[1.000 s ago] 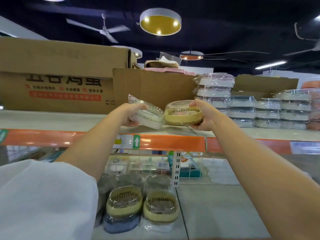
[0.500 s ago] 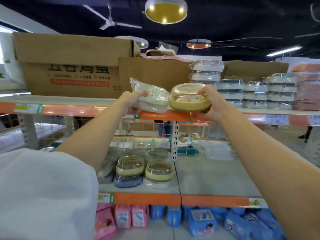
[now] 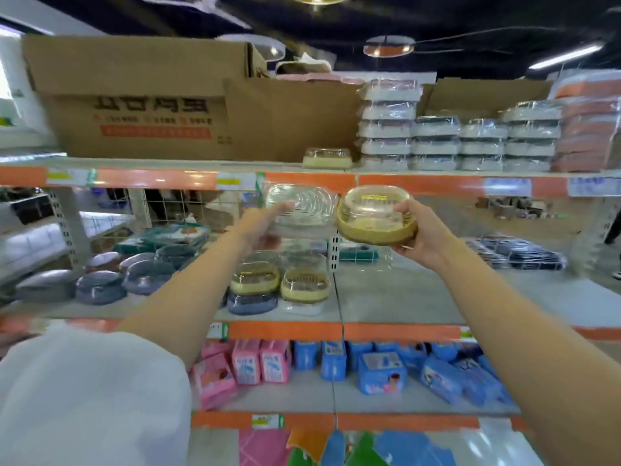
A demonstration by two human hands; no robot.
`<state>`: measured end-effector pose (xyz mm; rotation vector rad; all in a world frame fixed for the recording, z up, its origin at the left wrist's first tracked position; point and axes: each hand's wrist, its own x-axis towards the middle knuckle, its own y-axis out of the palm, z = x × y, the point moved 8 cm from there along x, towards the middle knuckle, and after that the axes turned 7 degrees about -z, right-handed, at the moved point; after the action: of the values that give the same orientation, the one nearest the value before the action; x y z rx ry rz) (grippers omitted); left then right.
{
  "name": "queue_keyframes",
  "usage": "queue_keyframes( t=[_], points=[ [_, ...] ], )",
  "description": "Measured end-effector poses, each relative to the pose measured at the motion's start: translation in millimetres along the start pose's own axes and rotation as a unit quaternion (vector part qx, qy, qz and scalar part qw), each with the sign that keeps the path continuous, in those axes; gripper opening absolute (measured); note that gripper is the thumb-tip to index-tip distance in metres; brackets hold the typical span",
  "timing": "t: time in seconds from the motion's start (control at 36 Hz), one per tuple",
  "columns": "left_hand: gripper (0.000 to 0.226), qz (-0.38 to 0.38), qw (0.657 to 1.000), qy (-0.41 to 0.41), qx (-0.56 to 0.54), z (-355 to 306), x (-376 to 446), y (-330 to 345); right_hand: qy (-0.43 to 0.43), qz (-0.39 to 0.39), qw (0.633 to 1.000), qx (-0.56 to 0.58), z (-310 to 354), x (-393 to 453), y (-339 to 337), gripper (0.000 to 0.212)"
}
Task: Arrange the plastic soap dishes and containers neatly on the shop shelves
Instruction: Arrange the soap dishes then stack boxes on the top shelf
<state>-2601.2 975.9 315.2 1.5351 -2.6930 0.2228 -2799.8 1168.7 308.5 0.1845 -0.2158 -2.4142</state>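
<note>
Holding a clear soap dish at frame centre, the left hand curls around it; just right, the right hand grips a yellow soap dish, both below the top shelf.

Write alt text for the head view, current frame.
A person's left hand holds a clear-lidded white plastic soap dish and the right hand a clear-lidded tan plastic soap dish, side by side before orange-edged shop shelves stocked with stacked dishes.
</note>
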Motion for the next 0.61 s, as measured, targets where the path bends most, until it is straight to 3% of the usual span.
queue_keyframes(
  t=[0.14,0.28,0.42,0.53,0.61],
  points=[
    [0.048,0.042,0.998,-0.028,0.023,33.4,-8.9,24.1,0.016,-0.035,0.998,-0.040,-27.6,-4.9,-27.0,0.020],
    [0.050,0.054,0.996,-0.065,0.036,57.4,-7.6,49.3,0.038,-0.056,0.997,-0.036,-51.0,-5.1,-52.1,0.021],
    [0.081,0.056,0.994,-0.086,0.037,80.0,5.2,67.9,0.052,-0.077,0.995,-0.028,-68.3,4.9,-70.6,0.010],
    [0.059,0.054,0.991,-0.121,0.035,100.6,19.5,87.4,0.062,-0.093,0.993,-0.026,-80.8,21.1,-79.4,0.005],
    [0.063,0.061,0.986,-0.153,0.036,119.3,35.1,103.4,0.069,-0.105,0.991,-0.035,-90.9,38.6,-87.8,0.006]
  ],
)
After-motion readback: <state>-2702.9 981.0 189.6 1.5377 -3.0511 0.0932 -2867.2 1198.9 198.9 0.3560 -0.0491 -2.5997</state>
